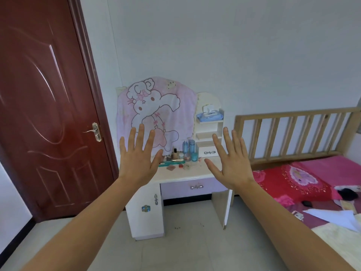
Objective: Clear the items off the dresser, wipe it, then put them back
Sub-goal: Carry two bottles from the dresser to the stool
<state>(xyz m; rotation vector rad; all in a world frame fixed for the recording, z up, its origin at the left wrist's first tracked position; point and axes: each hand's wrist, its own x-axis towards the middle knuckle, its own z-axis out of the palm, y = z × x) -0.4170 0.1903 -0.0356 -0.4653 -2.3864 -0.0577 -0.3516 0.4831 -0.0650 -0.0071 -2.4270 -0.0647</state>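
Observation:
A small white dresser (pixel 181 178) with a lilac drawer stands against the wall ahead. On its top sit several cosmetics: blue bottles (pixel 190 147), small jars (pixel 187 157), a teal comb (pixel 171 163) and little compacts (pixel 171 168). A pink bunny towel (pixel 172 106) covers the mirror. A pack of wipes (pixel 210 115) lies on the side shelf. My left hand (pixel 137 159) and my right hand (pixel 231 163) are raised in the air in front of the dresser, palms away, fingers spread, holding nothing.
A dark red door (pixel 48 114) is shut at the left. A bed with a wooden rail (pixel 293 132) and a pink-red cover (pixel 297 180) stands at the right, with papers (pixel 336 218) and small things on it. Pale floor tiles (pixel 185 251) lie before the dresser.

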